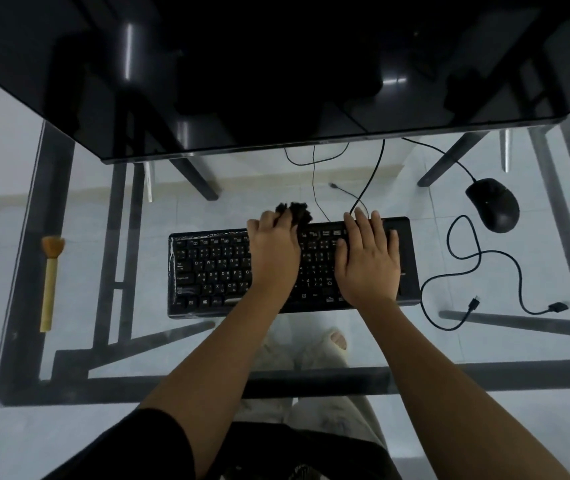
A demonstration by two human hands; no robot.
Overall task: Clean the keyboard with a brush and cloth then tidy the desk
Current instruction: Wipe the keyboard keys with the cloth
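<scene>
The keyboard (pixel 294 268) sits mid-desk on the glass desk (pixel 79 358), just near of the dark monitor (pixel 276 71). Left hand (pixel 274 252) lies over the kbd's centre-left, fingers curled shut around a dark bunched cloth (pixel 295 211) that sticks out past the fingertips at the far edge. Looks like it's wiping the top key row w/ the wad pressed down. Right hand (pixel 368 258) rests flat on the right part of the kbd, fingers spread, gripping nothing; prob. there to pin the board so it doesn't slide on the slick glass while the other hand rubs.

The brush (pixel 49 282) lies well apart at the left side of the desk, bristles pointing far, handle toward the near edge, untouched by either hand. So the brush stage is prob. over and this is the cloth stage, tho can't confirm.

Mouse (pixel 493 204) sits far right, its cable (pixel 484 258) looping loosely on the glass beside the kbd, w/ loose plug ends at the near right. Those loose leads are likely what the tidy step will have to deal w/.
</scene>
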